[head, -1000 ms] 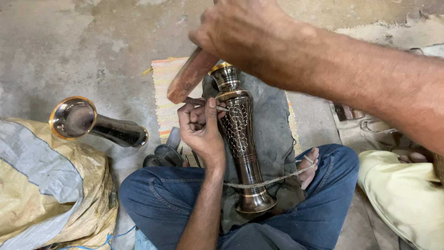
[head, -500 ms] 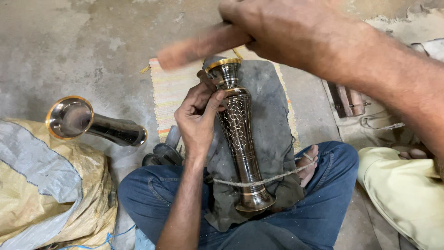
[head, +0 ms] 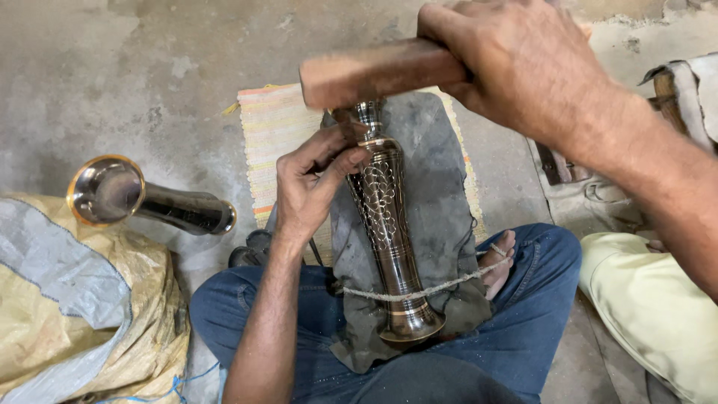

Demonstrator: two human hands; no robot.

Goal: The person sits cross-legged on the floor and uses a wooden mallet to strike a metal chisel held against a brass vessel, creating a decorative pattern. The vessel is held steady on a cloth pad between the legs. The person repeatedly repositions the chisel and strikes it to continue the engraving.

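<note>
Head view: right hand gripped wooden mallet just above vase, lying lengthwise frame-centre; left hand, pinched at its neck, sat nearer.

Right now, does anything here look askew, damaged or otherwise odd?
Nothing looks damaged or spilled. The engraved metal vase lies on a grey cloth across the person's lap, tied down by a cord. A second vase lies on its side on the floor beside a sack, resting there rather than fallen.
</note>
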